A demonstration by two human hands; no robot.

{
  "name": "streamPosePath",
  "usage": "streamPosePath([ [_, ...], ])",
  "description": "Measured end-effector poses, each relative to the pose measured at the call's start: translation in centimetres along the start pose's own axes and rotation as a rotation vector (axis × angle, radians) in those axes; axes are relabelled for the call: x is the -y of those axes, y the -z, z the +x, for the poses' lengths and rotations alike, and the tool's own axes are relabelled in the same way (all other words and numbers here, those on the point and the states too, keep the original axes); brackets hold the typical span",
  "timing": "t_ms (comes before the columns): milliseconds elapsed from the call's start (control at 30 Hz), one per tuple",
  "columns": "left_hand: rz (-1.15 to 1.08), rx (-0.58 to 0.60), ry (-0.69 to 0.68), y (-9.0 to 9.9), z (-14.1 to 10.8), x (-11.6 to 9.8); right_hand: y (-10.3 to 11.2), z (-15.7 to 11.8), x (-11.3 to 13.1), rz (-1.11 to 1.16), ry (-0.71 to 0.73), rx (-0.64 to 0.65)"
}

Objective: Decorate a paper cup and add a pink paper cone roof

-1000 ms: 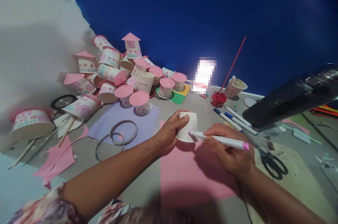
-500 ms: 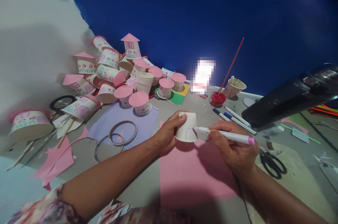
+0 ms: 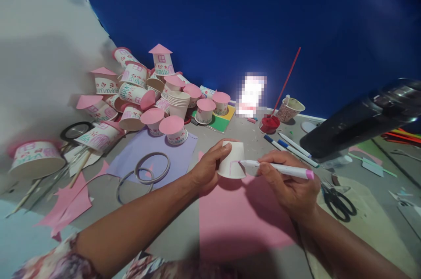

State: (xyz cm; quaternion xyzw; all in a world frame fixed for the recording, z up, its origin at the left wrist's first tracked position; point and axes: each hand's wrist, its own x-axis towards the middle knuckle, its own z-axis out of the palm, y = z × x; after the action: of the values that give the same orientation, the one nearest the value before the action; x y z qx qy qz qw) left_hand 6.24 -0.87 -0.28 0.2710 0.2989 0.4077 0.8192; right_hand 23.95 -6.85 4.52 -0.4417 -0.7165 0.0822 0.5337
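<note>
A white paper cup (image 3: pixel 234 156), turned upside down, is gripped at its left side by my left hand (image 3: pixel 212 162), thumb on the wall. Faint pink lines mark the side of the cup facing me. Between the fingers of my right hand (image 3: pixel 291 182) is a white marker pen (image 3: pixel 283 169) with a pink end; its tip touches the cup's right side. Beneath both hands lies a sheet of pink paper (image 3: pixel 243 217).
Decorated paper cups with pink tops (image 3: pixel 173 125) pile up at the left, around a stack of plain cups (image 3: pixel 179 104). Two bangles (image 3: pixel 152 178) lie on purple paper (image 3: pixel 121 154). Scissors (image 3: pixel 340 204), several pens (image 3: pixel 292 145), a red pot (image 3: pixel 269 124) and a black cylinder (image 3: pixel 355 121) stand or lie rightward.
The pink outline on the cup now has a line across its top, reaching the pen tip. Both hands keep their grips, and the view has shifted slightly.
</note>
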Motion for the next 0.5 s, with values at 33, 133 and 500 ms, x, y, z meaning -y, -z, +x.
streamPosePath([
  [33,0.0,-0.001,0.002,-0.01,-0.01,-0.01,-0.02,0.02,0.01,0.002,0.005,0.007],
  [133,-0.001,0.003,0.002,-0.06,-0.05,-0.04,-0.05,0.14,0.06,0.006,0.016,0.023],
  [500,-0.033,0.023,0.004,-0.02,-0.02,-0.07,0.05,0.01,-0.05,0.005,-0.012,0.005],
])
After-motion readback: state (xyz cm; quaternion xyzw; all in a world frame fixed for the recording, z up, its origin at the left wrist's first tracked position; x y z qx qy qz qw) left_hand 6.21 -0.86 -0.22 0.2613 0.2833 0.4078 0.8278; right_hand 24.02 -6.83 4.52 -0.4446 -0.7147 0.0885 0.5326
